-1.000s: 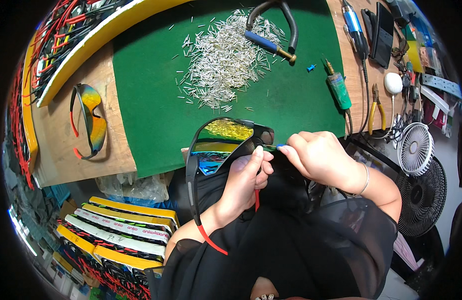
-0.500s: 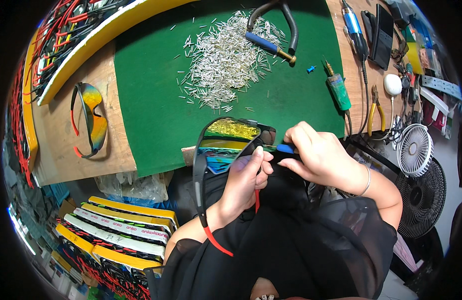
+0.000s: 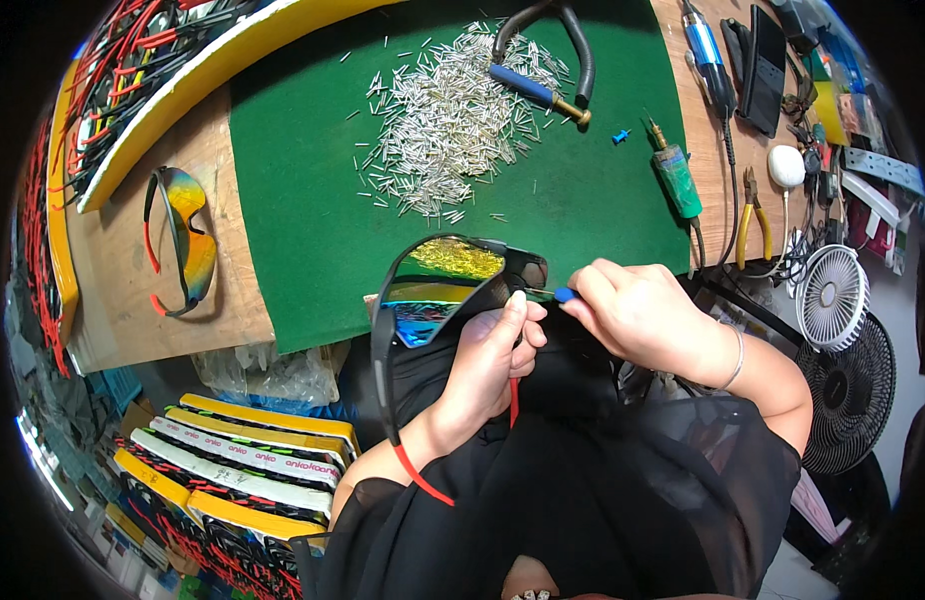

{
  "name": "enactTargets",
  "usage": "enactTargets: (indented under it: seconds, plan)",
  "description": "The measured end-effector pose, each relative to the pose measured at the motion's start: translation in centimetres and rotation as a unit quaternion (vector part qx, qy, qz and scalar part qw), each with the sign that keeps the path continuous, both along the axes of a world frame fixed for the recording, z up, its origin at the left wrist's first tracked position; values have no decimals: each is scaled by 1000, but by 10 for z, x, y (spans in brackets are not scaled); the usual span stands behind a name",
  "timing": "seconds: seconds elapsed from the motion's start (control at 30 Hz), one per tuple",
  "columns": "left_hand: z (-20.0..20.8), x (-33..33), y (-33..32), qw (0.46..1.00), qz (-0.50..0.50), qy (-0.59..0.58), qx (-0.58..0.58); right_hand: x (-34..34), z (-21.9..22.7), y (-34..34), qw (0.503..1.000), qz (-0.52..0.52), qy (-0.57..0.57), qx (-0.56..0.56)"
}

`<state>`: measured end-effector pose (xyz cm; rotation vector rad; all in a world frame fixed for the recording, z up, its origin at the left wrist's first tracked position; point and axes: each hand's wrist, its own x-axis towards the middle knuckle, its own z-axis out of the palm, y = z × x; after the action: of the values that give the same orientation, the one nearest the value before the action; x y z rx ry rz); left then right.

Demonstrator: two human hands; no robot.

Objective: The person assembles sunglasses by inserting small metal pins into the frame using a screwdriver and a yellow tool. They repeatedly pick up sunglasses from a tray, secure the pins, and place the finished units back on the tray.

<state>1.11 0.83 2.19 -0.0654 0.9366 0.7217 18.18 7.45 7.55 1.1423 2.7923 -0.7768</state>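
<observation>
At the green mat's (image 3: pixel 303 220) near edge, the left hand (image 3: pixel 498 350) pinches mirrored sunglasses (image 3: pixel 445 295) between thumb and fingers; the right hand (image 3: pixel 633 310) curls closed around a thin blue-handled tool (image 3: pixel 564 295). Left of the mat, a yellow-walled box (image 3: pixel 173 112) holds red and black pieces (image 3: pixel 133 60). Metal pins (image 3: pixel 448 130) lie heaped on the mat.

Below and to the left of the green mat (image 3: pixel 303 250), a white strip (image 3: pixel 245 450) on a stack of yellow-edged trays (image 3: pixel 258 515) carries pink printed lettering, one short word repeated along its length. Farther below the mat, a second white strip (image 3: pixel 268 485) bears dark handwritten marks, too small to make out.
</observation>
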Motion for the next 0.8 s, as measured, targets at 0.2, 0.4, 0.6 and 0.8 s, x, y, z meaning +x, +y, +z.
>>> enactTargets:
  seconds: [0.2,0.4,0.6,0.8]
  plan:
    - [1,0,0,1000,1,2,-3,2,-2,1,999,-18,-13,-34]
    - [-2,0,-1,1000,-1,-1,0,-3,3,2,1000,-12,-1,12]
    - [1,0,0,1000,-5,1,0,2,-3,-4,998,-25,-55,-18]
    - [-3,0,-2,1000,-1,-8,3,-4,1,0,995,-80,63,-23]
